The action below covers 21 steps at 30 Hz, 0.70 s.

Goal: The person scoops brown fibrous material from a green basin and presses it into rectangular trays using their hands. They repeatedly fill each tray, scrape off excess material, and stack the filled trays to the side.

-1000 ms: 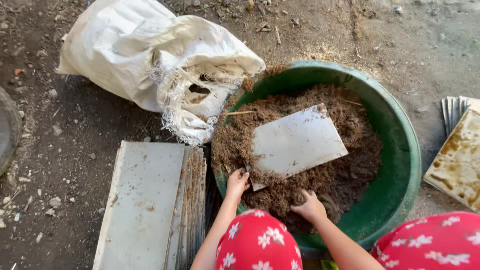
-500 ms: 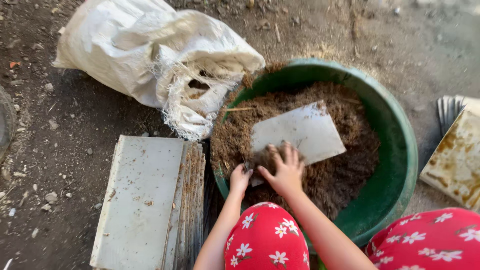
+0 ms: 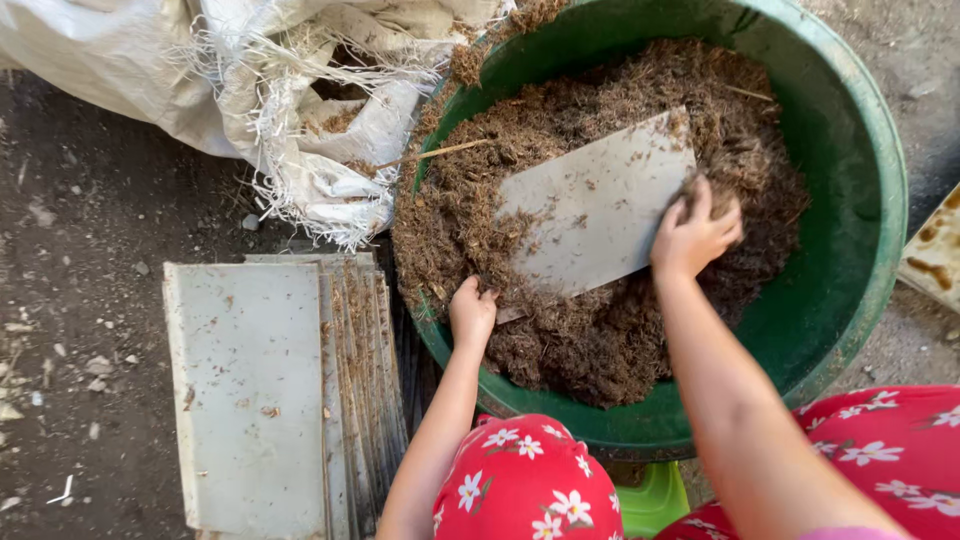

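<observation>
A big green tub (image 3: 860, 240) holds a heap of brown fibrous material (image 3: 600, 340). A flat grey rectangular sheet (image 3: 590, 210) lies on the heap. My left hand (image 3: 472, 312) grips the sheet's near left corner at the tub's rim. My right hand (image 3: 695, 232) rests on the sheet's right edge, fingers curled into the brown fibre there. My knees in red flowered cloth (image 3: 525, 480) show at the bottom.
A stack of similar grey sheets (image 3: 260, 390) lies on the dirt ground left of the tub. A torn white woven sack (image 3: 250, 90) with fibre spilling out lies at the top left. A stained flat panel (image 3: 935, 255) shows at the right edge.
The view has closed in on the tub. My right hand moved from the sheet's near left corner across to its right edge. My left hand stayed at the near corner.
</observation>
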Motion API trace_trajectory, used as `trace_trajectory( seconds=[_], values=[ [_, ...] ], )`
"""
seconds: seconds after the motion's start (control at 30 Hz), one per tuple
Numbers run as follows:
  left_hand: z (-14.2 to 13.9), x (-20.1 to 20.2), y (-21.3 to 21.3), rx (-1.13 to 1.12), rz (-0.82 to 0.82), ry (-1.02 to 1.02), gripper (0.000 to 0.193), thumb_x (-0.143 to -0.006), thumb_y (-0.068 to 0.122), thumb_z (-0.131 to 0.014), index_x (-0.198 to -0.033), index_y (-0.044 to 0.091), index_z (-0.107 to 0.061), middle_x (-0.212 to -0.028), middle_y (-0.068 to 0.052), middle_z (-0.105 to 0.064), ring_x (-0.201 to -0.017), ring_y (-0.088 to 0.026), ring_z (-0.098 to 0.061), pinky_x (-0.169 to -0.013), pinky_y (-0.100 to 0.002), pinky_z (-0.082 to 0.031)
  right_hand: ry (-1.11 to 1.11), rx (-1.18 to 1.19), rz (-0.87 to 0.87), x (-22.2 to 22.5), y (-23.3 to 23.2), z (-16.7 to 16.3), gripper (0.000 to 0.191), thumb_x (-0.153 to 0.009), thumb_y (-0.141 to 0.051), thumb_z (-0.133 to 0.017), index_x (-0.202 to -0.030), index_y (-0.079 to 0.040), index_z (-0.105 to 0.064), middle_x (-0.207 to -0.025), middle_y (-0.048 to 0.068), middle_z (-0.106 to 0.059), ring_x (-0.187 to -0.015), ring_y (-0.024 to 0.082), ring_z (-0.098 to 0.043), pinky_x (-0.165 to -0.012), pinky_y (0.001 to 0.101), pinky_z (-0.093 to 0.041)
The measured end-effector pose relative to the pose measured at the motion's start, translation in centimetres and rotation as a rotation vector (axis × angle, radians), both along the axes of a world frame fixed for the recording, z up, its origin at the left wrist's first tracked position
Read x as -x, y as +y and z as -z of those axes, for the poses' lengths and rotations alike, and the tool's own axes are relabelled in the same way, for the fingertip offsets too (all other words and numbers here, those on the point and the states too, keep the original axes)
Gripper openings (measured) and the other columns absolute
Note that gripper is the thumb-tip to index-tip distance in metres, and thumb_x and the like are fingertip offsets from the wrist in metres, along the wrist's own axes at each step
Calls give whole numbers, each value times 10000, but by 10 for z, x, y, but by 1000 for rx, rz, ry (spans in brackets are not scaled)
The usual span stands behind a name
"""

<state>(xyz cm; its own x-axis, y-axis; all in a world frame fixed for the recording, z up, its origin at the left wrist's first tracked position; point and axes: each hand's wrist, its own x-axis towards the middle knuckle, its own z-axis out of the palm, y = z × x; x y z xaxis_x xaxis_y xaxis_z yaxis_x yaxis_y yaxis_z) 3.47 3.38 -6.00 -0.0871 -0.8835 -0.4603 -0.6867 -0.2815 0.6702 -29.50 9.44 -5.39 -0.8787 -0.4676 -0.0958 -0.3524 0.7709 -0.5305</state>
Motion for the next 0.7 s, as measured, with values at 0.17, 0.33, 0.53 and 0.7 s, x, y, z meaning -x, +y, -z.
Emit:
trace_trajectory(
  seconds=[0.17,0.33,0.53,0.7],
  values=[
    [6,-2,-3,-94,16,-68,454,-953,94,-641,-1381,-30,-557,-1273,-239,-668,-1134,-333,-669,-929,-391,-528,153,24,-437,-133,26,2,605,-980,-236,-627,-1562,-303,-474,-1661,256,-155,-1483,544,-83,-1171,748,-165],
    [8,-13,11,-41,3,300,344,-927,109,-679,-1245,-17,-645,-1177,-191,-751,-1062,-300,-716,-912,-367,-538,258,-1,-1275,-165,-32,-35,655,-812,-433,-752,-1427,-384,-533,-1615,139,-308,-1498,463,-212,-1117,761,-162],
    [9,-14,39,-169,-158,492,375,-876,54,-763,-1215,-48,-639,-1050,-188,-735,-916,-234,-701,-794,-365,-570,242,23,-905,-92,-130,-59,730,-949,-453,-693,-1597,-242,-431,-1671,241,-188,-1513,526,-104,-1076,810,-203],
    [3,-10,38,-172,-198,391,359,-894,59,-730,-1233,-29,-654,-1025,-151,-779,-817,-195,-730,-743,-332,-579,389,33,-1282,-139,-98,-55,550,-1045,-368,-570,-1570,-243,-465,-1717,182,-196,-1563,493,-118,-1160,785,-204]
  ],
)
